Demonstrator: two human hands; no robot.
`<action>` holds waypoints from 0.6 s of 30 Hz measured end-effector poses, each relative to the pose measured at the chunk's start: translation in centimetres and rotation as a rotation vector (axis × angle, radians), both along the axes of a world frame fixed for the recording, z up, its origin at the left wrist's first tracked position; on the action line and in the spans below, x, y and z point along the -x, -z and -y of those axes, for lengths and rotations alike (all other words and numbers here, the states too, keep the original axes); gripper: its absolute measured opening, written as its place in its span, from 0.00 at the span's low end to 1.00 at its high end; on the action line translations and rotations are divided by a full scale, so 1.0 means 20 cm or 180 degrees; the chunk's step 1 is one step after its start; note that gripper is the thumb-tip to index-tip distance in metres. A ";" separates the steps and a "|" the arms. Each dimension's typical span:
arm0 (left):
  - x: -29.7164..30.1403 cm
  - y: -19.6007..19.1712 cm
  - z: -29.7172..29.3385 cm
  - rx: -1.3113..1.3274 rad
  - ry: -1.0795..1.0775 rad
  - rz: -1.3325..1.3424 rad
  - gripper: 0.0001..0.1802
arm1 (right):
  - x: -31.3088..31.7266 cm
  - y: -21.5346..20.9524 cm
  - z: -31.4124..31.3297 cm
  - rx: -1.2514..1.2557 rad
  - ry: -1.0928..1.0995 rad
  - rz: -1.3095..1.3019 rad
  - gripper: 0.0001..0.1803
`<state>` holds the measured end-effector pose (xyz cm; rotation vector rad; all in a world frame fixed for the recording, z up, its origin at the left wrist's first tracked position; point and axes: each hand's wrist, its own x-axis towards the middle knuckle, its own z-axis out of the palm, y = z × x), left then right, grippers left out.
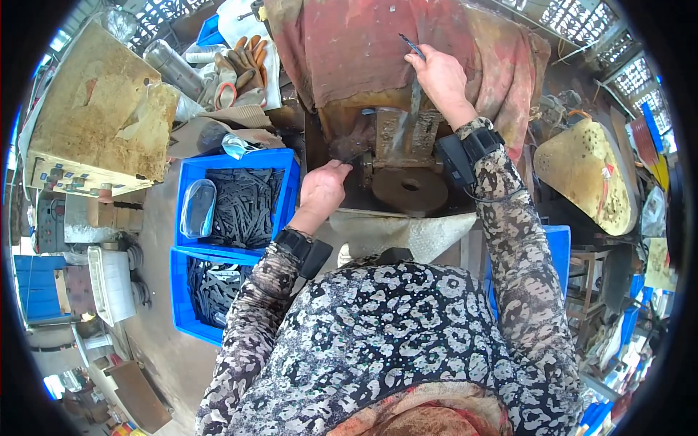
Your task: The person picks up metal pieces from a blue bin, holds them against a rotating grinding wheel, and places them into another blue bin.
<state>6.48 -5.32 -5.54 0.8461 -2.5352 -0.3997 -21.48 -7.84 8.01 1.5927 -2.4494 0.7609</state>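
My right hand (442, 81) is raised over the machine, its thumb and fingers closed on a thin dark strip (411, 46) that points up and left. My left hand (322, 190) is lower, at the left side of the machine's work space, with thumb and fingertips pinched together. Whatever those fingertips hold is too small and dark to make out. Between the hands stands a rusty, stained metal block (407, 136). In front of it lies a round brown disc (411, 190) with a hole in its middle. A stained red cloth (378, 51) drapes over the back.
Left of the machine, a blue bin (289, 196) holds many dark strips and a clear oval container (198, 208). A second blue bin (178, 291) with strips sits nearer. Gloves (240, 73) lie behind. A yellowed cabinet (98, 109) is far left; a worn triangular panel (585, 178) is right.
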 end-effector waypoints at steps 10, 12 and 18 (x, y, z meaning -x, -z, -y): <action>0.01 -0.02 -0.01 -0.0008 0.0003 0.0044 0.17 | 0.01 0.01 -0.01 0.0090 -0.0037 -0.0038 0.20; 0.01 -0.02 -0.01 0.0022 0.0002 0.0016 0.17 | 0.01 0.00 -0.01 0.0076 -0.0026 -0.0023 0.19; 0.01 -0.02 -0.01 0.0026 0.0000 0.0049 0.17 | 0.01 0.00 -0.01 0.0079 -0.0043 -0.0007 0.19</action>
